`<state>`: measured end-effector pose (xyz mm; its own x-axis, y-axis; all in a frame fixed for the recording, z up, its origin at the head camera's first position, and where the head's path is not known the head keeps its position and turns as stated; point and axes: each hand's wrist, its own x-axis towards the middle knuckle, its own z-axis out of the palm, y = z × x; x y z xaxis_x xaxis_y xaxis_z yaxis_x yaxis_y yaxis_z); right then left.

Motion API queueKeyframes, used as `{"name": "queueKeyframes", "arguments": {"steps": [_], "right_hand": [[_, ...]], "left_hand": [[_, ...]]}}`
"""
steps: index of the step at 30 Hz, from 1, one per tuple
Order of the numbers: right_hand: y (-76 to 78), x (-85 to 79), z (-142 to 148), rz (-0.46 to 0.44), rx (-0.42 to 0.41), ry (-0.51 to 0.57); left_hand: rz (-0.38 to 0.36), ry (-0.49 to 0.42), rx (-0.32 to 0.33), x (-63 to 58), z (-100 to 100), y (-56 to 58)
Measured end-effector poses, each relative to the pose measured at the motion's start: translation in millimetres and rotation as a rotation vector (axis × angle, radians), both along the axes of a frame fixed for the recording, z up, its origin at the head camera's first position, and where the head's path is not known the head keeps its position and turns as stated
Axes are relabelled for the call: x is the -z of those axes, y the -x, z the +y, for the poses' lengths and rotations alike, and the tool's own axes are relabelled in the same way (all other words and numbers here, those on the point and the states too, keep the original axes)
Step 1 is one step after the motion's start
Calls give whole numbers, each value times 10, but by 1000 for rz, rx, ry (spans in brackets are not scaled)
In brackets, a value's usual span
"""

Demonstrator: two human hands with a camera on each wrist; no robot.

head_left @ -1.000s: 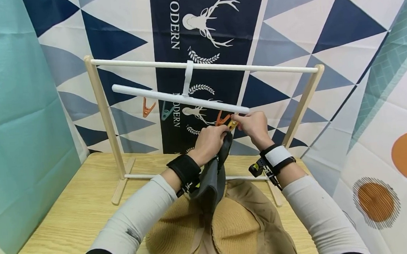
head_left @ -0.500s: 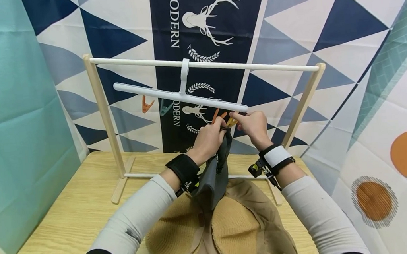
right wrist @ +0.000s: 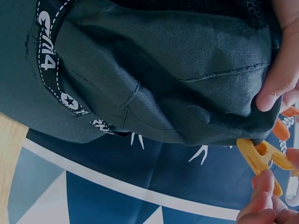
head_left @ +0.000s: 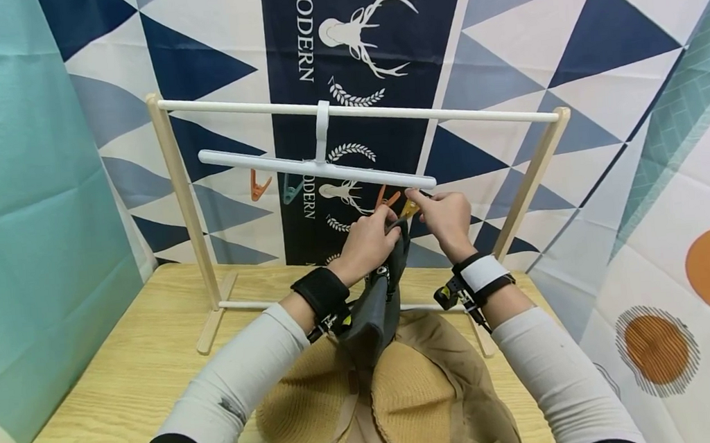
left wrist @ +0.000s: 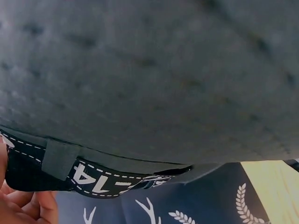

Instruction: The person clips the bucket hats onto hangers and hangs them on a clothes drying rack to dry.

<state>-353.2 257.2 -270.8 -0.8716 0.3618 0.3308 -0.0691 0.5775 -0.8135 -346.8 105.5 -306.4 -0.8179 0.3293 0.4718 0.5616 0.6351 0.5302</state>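
A dark grey hat (head_left: 371, 317) with a printed black band (right wrist: 49, 63) hangs from my left hand (head_left: 366, 245), whose thumb and fingers pinch its upper edge. My right hand (head_left: 449, 221) pinches a yellow clip (right wrist: 256, 156) below the right end of the white hanger (head_left: 275, 165). In the right wrist view the clip's tip meets the hat's edge; whether it bites the cloth I cannot tell. An orange clip (head_left: 384, 197) is just left of the yellow one. The hat's grey surface fills most of the left wrist view, with left fingers (left wrist: 44, 205) at lower left.
The hanger hooks over the white rail (head_left: 447, 113) of a wooden rack (head_left: 185, 207). Another orange clip (head_left: 258, 186) and a teal clip (head_left: 292, 189) hang at its left. Tan hats (head_left: 413, 401) with woven brims lie on the wooden table (head_left: 106, 394) in front.
The hanger's hook has slid slightly left, and its right end has risen a little. The hat's upper edge has come up toward the yellow clip. Both hands keep their hold.
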Motion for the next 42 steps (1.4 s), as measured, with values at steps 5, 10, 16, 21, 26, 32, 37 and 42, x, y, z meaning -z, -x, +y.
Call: {"name": "queueKeyframes", "arguments": {"steps": [5,10,16,21,26,32,37,42], "right_hand": [[0,-2,12,5,-1,-20],[-7,16,11,-2,-10,-19],[-30,84,-21,-17,-36,-29],[-48,120,-40,-22,-63,-26],[-56,130,-52,-26,-83,-29],[-64,174,-64,-19,-118,-21],[-82,227,-66,29,-166,-31],[-121,280,-56,37,-197,-25]], "left_hand": [[-27,-15,-6,-24,-24,-15],[-51,-34,0,-24,-58,-39],[-75,-44,4,32,-116,-65],[-78,-57,-6,72,-155,-59],[-78,-67,-6,104,-192,-36],[-82,-80,-1,129,-240,-12],[-73,-87,11,105,-255,-11],[-73,-89,28,113,-262,-33]]}}
